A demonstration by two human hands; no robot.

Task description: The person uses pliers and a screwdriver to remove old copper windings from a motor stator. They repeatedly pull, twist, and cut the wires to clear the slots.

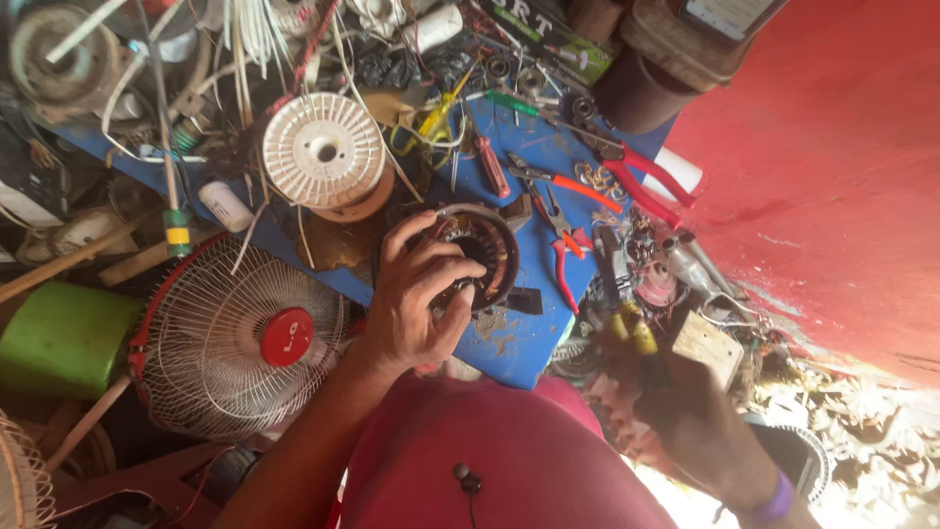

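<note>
Stator ring sits mid-bench on the blue table, left hand clamped over its 7 o'clock edge. Windings look only partly done. Right hand, at 4 o'clock, is blurred; can't tell its grip.

Round dark metal motor stator with copper windings — lies flat, open bore up, on the blue table near its front edge. Yellow-handled tool — blurred, tilted, just off the table's right edge.
</note>
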